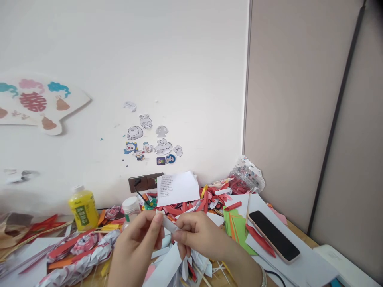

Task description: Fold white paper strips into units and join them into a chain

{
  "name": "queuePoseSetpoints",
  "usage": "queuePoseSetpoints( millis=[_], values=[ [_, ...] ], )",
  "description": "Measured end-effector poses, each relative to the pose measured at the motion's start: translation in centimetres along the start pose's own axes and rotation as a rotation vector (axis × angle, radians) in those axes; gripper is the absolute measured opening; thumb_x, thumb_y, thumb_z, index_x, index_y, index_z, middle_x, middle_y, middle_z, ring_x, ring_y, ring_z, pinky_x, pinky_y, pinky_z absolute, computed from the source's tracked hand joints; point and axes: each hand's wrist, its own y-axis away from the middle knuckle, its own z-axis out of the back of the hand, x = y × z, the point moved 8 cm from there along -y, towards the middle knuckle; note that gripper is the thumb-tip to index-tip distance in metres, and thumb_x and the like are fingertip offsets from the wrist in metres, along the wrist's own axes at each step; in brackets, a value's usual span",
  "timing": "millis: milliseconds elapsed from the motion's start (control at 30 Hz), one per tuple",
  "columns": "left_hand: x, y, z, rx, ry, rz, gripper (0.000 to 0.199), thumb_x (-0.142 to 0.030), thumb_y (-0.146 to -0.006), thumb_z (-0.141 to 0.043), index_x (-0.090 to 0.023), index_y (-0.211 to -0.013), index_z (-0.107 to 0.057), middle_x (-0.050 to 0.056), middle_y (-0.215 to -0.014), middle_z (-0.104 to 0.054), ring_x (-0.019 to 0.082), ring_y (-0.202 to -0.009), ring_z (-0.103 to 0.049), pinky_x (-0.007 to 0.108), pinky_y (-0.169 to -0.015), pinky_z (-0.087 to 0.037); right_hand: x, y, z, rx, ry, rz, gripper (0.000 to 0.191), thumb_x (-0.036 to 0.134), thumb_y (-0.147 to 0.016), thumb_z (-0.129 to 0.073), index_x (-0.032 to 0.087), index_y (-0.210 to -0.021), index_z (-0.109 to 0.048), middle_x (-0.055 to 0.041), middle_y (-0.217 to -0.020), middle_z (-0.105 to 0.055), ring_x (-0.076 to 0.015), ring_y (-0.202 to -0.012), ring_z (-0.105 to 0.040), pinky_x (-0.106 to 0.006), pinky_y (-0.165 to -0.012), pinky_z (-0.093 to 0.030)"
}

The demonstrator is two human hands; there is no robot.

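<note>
Between my two hands is a narrow white paper strip (168, 223), held above the cluttered table. My left hand (139, 239) pinches its upper left end between thumb and fingers. My right hand (199, 231) grips the other end, its fingers curled around it. A longer white paper piece (166, 267) slants down below my hands; whether it joins the held strip I cannot tell. Beneath lie folded white paper pieces (200, 263) and several thin sticks, partly hidden by my hands.
A yellow bottle (83, 209) and a white-capped jar (131, 205) stand at the left. Folded red strips (206, 203) and a handwritten sheet (178, 189) lie by the wall. At the right are green papers (237, 229) and a phone (273, 236) on white sheets (314, 263).
</note>
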Motion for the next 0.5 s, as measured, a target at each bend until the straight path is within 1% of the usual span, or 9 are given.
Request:
queuePoseSetpoints(
  millis=[67, 133, 167, 233, 300, 400, 467, 500],
  values=[
    [-0.1, 0.2, 0.7, -0.061, -0.059, -0.016, 0.027, -0.038, -0.074, -0.049, -0.021, -0.054, -0.049, -0.007, -0.043, -0.041, 0.011, -0.043, -0.039, 0.02, -0.042, -0.032, -0.2, 0.0, -1.0, 0.104, 0.003, -0.011, 0.028, 0.038, -0.081, -0.049, 0.014, -0.067, -0.049, 0.002, -0.054, -0.053, -0.0065, -0.046, -0.047, -0.016, -0.047, -0.039],
    [-0.3, 0.4, 1.3, -0.107, -0.093, -0.025, 0.025, -0.039, -0.074, -0.05, -0.022, -0.055, -0.05, -0.007, -0.044, -0.041, 0.011, -0.044, -0.039, 0.02, -0.043, -0.032, -0.3, 0.2, -1.8, 0.181, 0.075, -0.021, 0.035, 0.041, -0.083, -0.044, 0.013, -0.063, -0.05, 0.0018, -0.052, -0.051, -0.006, -0.045, -0.046, -0.016, -0.046, -0.038],
    [-0.3, 0.4, 1.5, -0.124, -0.097, -0.027, 0.025, -0.039, -0.074, -0.05, -0.022, -0.056, -0.05, -0.007, -0.044, -0.041, 0.011, -0.044, -0.039, 0.02, -0.043, -0.032, -0.3, 0.2, -2.0, 0.187, 0.13, -0.017, 0.039, 0.042, -0.084, -0.041, 0.013, -0.06, -0.05, 0.0021, -0.051, -0.05, -0.0056, -0.044, -0.045, -0.015, -0.046, -0.037],
    [-0.3, 0.3, 1.6, -0.14, -0.079, -0.022, 0.026, -0.041, -0.073, -0.05, -0.022, -0.056, -0.05, -0.007, -0.044, -0.041, 0.011, -0.044, -0.039, 0.02, -0.042, -0.032, -0.1, 0.3, -1.8, 0.141, 0.218, 0.007, 0.042, 0.042, -0.085, -0.04, 0.013, -0.056, -0.049, 0.0032, -0.048, -0.048, -0.0047, -0.042, -0.043, -0.014, -0.044, -0.035],
    [0.2, 0.0, 1.1, -0.102, -0.041, 0.013, 0.027, -0.043, -0.072, -0.051, -0.022, -0.056, -0.05, -0.008, -0.042, -0.041, 0.011, -0.043, -0.039, 0.019, -0.041, -0.032, 0.1, 0.3, -1.6, 0.095, 0.246, 0.023, 0.041, 0.042, -0.084, -0.041, 0.012, -0.057, -0.05, 0.0037, -0.047, -0.047, -0.0042, -0.042, -0.042, -0.013, -0.043, -0.033],
    [1.8, -0.4, -0.1, -0.001, 0.04, 0.132, 0.03, -0.047, -0.07, -0.053, -0.021, -0.056, -0.05, -0.008, -0.04, -0.041, 0.01, -0.041, -0.039, 0.019, -0.04, -0.033, -0.4, 0.5, -2.3, 0.161, 0.227, -0.022, 0.04, 0.043, -0.084, -0.042, 0.012, -0.063, -0.055, 0.0033, -0.049, -0.047, -0.0038, -0.04, -0.041, -0.013, -0.04, -0.032],
    [2.7, -0.4, -0.5, 0.022, 0.109, 0.191, 0.03, -0.047, -0.069, -0.054, -0.02, -0.056, -0.05, -0.008, -0.04, -0.042, 0.01, -0.041, -0.039, 0.019, -0.04, -0.034, -0.8, 0.6, -2.7, 0.195, 0.253, -0.045, 0.043, 0.044, -0.085, -0.038, 0.011, -0.062, -0.054, 0.003, -0.05, -0.047, -0.0037, -0.039, -0.041, -0.013, -0.038, -0.032],
    [2.9, -0.3, -0.5, 0.027, 0.135, 0.2, 0.031, -0.047, -0.069, -0.054, -0.02, -0.055, -0.049, -0.008, -0.041, -0.042, 0.01, -0.041, -0.039, 0.019, -0.04, -0.034, -0.7, 0.5, -2.7, 0.184, 0.291, -0.03, 0.045, 0.044, -0.085, -0.037, 0.012, -0.059, -0.052, 0.0031, -0.049, -0.046, -0.0037, -0.039, -0.04, -0.013, -0.039, -0.032]
  ],
)
